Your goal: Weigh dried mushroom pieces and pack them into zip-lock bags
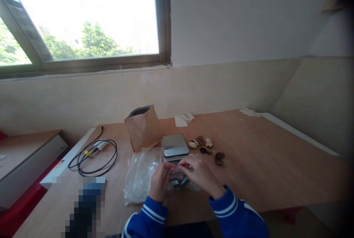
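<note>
My left hand [161,179] and my right hand [199,171] come together near the front of the table, thumbs and fingers pinched on the pinkish top edge of a small clear plastic bag [177,176]. Something dark with a whitish patch shows inside the bag; I cannot make out what it is. Just beyond my hands sits a kitchen scale [174,145] with a shiny metal plate. To its right lie several dried mushroom-like pieces [204,150], brown and cream. Beside my left hand, clear plastic bags [139,180] lie flat.
A brown paper bag [143,127] stands open behind the plastic bags. On the left are a coiled black cable [114,158] and a white adapter [100,144]. Crumpled white paper [182,120] lies by the wall. A blurred dark object [85,208] is at front left.
</note>
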A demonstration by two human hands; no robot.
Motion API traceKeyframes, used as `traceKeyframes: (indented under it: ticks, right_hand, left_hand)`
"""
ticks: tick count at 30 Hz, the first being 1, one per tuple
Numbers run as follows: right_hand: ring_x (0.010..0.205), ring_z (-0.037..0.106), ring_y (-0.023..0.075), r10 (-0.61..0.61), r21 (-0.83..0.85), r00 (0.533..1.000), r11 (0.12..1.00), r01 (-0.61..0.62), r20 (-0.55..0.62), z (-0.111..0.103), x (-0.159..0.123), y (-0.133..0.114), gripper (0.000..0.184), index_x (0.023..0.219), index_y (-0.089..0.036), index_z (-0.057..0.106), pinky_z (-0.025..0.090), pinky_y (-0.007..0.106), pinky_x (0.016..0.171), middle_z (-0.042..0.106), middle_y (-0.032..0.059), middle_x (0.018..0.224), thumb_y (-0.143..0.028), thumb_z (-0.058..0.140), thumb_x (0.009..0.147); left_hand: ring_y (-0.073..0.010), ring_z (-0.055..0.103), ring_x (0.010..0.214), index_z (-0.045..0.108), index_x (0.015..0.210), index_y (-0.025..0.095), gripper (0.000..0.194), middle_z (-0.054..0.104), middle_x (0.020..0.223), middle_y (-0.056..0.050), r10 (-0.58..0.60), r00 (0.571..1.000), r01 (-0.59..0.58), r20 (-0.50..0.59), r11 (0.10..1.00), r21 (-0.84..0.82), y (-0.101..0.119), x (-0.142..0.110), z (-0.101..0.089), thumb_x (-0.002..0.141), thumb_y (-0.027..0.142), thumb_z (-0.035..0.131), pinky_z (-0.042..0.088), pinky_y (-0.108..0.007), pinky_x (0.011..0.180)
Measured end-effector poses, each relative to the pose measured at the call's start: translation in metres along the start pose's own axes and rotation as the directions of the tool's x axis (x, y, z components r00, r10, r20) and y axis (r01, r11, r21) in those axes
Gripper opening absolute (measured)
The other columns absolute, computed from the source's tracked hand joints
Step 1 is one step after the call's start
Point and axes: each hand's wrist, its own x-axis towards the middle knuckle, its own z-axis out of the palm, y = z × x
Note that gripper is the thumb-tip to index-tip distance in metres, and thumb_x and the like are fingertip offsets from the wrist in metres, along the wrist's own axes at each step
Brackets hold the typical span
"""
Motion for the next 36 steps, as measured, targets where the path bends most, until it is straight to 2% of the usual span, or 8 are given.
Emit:
traceKeyframes:
  ticks: [9, 12, 16, 21, 24, 28, 31, 36]
  right_hand:
    - [0.082, 0.056, 0.0192, -0.196, -0.23, 0.98, 0.953, 0.199, 0.035, 0.004, 0.003, -0.002, 0.007, 0.079, -0.018, 0.058, 0.036, 0.033, 0.076, 0.064, 0.0014, 0.081, -0.017, 0.057, 0.086]
    - [0.082, 0.056, 0.019, -0.231, -0.252, 0.972, 0.939, 0.232, 0.036, 0.007, 0.003, 0.0, 0.008, 0.082, -0.018, 0.058, 0.036, 0.033, 0.077, 0.064, 0.0021, 0.083, -0.018, 0.053, 0.089]
    - [0.079, 0.057, 0.0177, -0.208, -0.228, 0.977, 0.95, 0.212, 0.04, 0.006, 0.001, 0.002, 0.007, 0.085, -0.019, 0.057, 0.035, 0.032, 0.075, 0.065, 0.0007, 0.084, -0.021, 0.053, 0.09]
    - [0.078, 0.057, 0.0174, -0.182, -0.177, 0.982, 0.966, 0.187, 0.044, 0.002, -0.001, 0.005, 0.011, 0.079, -0.019, 0.057, 0.034, 0.031, 0.074, 0.065, -0.0007, 0.08, -0.015, 0.053, 0.089]
    - [0.076, 0.055, 0.0176, -0.173, -0.18, 0.984, 0.968, 0.175, 0.031, 0.002, -0.002, 0.005, 0.017, 0.076, -0.019, 0.056, 0.034, 0.031, 0.073, 0.062, 0.0002, 0.076, -0.008, 0.049, 0.087]
    - [0.075, 0.052, 0.0185, -0.198, -0.244, 0.98, 0.949, 0.2, 0.03, 0.008, -0.003, 0.004, 0.02, 0.074, -0.018, 0.053, 0.034, 0.031, 0.07, 0.06, 0.0022, 0.075, -0.002, 0.045, 0.083]
    - [0.076, 0.053, 0.0193, -0.221, -0.25, 0.975, 0.943, 0.22, 0.025, 0.012, -0.003, 0.005, 0.019, 0.076, -0.018, 0.054, 0.034, 0.032, 0.07, 0.06, 0.0024, 0.076, -0.005, 0.045, 0.085]
    - [0.082, 0.057, 0.0185, -0.209, -0.132, 0.977, 0.968, 0.211, 0.032, 0.009, -0.001, 0.009, 0.009, 0.087, -0.02, 0.059, 0.038, 0.031, 0.075, 0.065, 0.0005, 0.087, -0.019, 0.051, 0.091]
  left_hand:
    - [-0.0152, 0.063, 0.078, 0.06, 0.088, 0.018, 0.009, 0.066, 0.082, -0.002, -0.011, 1.0, 0.011, -0.011, 0.999, 0.045, -0.001, 0.0, -0.003, 0.086, 0.024, 0.053, 0.05, -0.027, 0.073]
    - [-0.0156, 0.063, 0.078, 0.06, 0.086, 0.018, 0.01, 0.066, 0.082, -0.002, -0.031, 0.999, 0.032, -0.023, 0.998, 0.054, -0.003, 0.0, -0.003, 0.086, 0.025, 0.053, 0.05, -0.028, 0.073]
    - [-0.0162, 0.063, 0.078, 0.061, 0.086, 0.019, 0.011, 0.066, 0.081, -0.003, -0.038, 0.999, 0.039, -0.033, 0.998, 0.042, -0.003, 0.0, -0.004, 0.086, 0.027, 0.053, 0.05, -0.029, 0.072]
    - [-0.0172, 0.064, 0.076, 0.062, 0.083, 0.018, 0.013, 0.066, 0.079, -0.003, -0.064, 0.997, 0.064, -0.039, 0.998, 0.0, 0.002, 0.0, -0.006, 0.084, 0.029, 0.055, 0.051, -0.03, 0.071]
    - [-0.018, 0.064, 0.076, 0.064, 0.082, 0.017, 0.016, 0.067, 0.079, -0.004, -0.105, 0.995, 0.104, -0.003, 0.993, -0.049, 0.003, 0.0, -0.006, 0.082, 0.031, 0.057, 0.051, -0.03, 0.071]
    - [-0.0194, 0.064, 0.083, 0.066, 0.089, 0.017, 0.021, 0.068, 0.087, -0.006, -0.172, 0.979, 0.186, 0.106, 0.971, -0.15, 0.001, 0.001, -0.002, 0.078, 0.034, 0.064, 0.051, -0.031, 0.075]
    - [-0.0184, 0.064, 0.082, 0.067, 0.088, 0.016, 0.02, 0.068, 0.085, -0.006, -0.183, 0.971, 0.211, 0.151, 0.957, -0.197, -0.001, 0.003, 0.0, 0.081, 0.033, 0.06, 0.05, -0.03, 0.075]
    - [-0.0178, 0.063, 0.077, 0.067, 0.082, 0.015, 0.02, 0.068, 0.08, -0.006, -0.198, 0.973, 0.221, 0.12, 0.949, -0.226, -0.001, 0.005, -0.001, 0.082, 0.033, 0.059, 0.049, -0.03, 0.072]
